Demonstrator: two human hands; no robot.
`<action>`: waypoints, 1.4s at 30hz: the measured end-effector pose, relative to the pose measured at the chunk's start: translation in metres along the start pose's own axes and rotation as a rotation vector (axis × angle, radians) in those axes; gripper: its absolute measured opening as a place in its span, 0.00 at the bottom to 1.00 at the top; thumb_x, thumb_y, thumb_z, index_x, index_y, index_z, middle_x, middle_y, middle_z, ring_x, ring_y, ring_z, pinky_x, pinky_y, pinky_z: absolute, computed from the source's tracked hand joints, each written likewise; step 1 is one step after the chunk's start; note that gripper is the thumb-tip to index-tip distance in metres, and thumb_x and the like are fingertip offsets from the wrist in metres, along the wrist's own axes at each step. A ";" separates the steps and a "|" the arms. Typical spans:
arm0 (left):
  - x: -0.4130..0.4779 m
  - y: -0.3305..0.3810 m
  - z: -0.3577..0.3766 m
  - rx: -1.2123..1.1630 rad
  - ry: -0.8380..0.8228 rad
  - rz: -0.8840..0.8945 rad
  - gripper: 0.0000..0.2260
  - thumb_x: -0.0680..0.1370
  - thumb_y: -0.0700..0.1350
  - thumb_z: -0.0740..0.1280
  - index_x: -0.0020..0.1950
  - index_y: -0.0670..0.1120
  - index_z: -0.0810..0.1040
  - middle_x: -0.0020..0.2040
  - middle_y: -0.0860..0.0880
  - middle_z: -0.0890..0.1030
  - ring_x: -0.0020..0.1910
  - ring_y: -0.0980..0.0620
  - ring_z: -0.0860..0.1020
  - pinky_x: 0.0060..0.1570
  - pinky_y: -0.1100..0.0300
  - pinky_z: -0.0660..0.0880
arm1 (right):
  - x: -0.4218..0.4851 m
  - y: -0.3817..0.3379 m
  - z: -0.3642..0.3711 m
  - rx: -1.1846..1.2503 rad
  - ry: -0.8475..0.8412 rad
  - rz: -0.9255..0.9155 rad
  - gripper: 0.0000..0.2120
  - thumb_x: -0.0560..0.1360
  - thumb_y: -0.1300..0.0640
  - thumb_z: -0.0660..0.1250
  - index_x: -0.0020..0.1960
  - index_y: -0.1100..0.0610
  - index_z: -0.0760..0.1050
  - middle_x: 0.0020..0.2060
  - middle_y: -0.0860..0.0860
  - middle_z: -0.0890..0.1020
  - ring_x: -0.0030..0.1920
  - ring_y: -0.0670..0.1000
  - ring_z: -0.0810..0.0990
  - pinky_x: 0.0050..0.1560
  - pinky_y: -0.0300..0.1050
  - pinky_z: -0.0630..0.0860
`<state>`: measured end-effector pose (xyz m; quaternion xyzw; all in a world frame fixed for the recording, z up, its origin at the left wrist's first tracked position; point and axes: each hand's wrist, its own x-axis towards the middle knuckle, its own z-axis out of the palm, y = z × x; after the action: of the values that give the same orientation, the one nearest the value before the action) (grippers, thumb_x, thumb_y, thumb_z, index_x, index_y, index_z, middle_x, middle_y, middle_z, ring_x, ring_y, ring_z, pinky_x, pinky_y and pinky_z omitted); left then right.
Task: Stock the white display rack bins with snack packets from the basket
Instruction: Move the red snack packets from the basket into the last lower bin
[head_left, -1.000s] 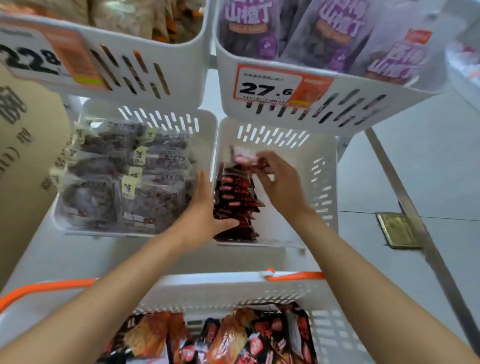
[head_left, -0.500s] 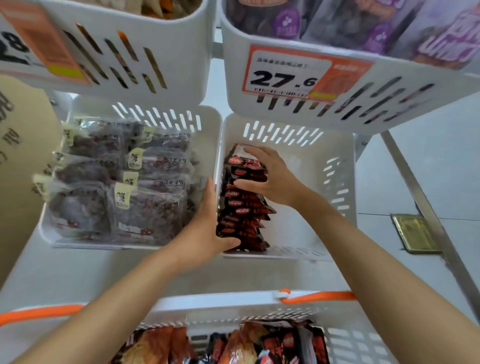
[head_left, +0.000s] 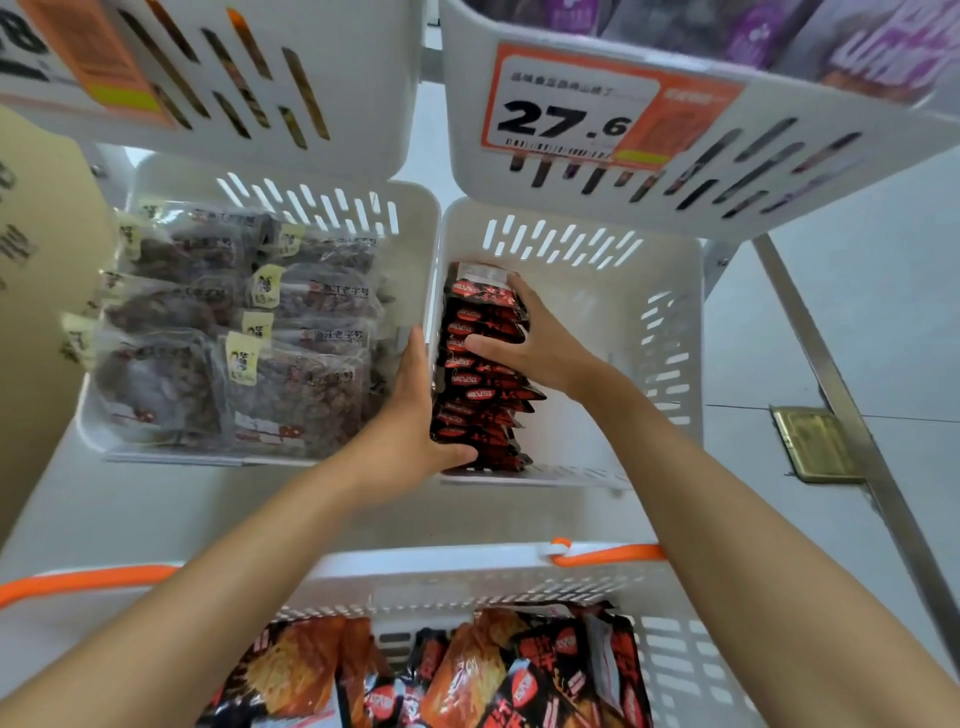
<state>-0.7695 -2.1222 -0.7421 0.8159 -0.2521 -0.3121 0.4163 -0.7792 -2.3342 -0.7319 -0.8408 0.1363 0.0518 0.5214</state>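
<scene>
1 wide-angle camera, worn on the person's head, gives the only view. It faces forward and steeply down along both forearms into the rack's lower tier. The lower right bin lies close and just above frame centre, where the left hand and right hand meet on the red packets. The upper right bin crowds the top edge, nearest the lens; its price tag is large, though the small print is blurred. The basket sits almost directly below, cut off by the bottom edge. The slanting rack lines at the borders are probably lens distortion.
</scene>
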 end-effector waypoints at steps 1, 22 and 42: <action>-0.001 0.001 0.000 -0.007 0.001 -0.001 0.59 0.73 0.46 0.76 0.74 0.57 0.23 0.80 0.56 0.35 0.79 0.58 0.47 0.73 0.63 0.54 | -0.006 -0.002 -0.002 0.021 -0.002 0.018 0.34 0.72 0.49 0.76 0.69 0.44 0.58 0.61 0.40 0.73 0.56 0.30 0.76 0.56 0.30 0.75; -0.144 0.038 -0.013 0.098 0.280 0.106 0.22 0.76 0.41 0.73 0.69 0.46 0.74 0.59 0.49 0.80 0.50 0.53 0.79 0.56 0.52 0.78 | -0.232 -0.047 0.073 -0.183 0.345 -0.192 0.16 0.75 0.62 0.70 0.62 0.56 0.77 0.51 0.49 0.79 0.44 0.43 0.77 0.49 0.35 0.75; -0.266 -0.008 0.068 -0.437 0.042 -0.275 0.25 0.74 0.45 0.76 0.69 0.48 0.72 0.59 0.52 0.79 0.59 0.48 0.78 0.56 0.56 0.75 | -0.298 -0.027 0.136 0.185 -0.049 0.112 0.13 0.77 0.55 0.70 0.57 0.63 0.78 0.50 0.58 0.84 0.49 0.54 0.83 0.53 0.51 0.78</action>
<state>-0.9970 -1.9752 -0.7001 0.7396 -0.0568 -0.3955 0.5416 -1.0493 -2.1491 -0.7017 -0.7786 0.1745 0.0885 0.5962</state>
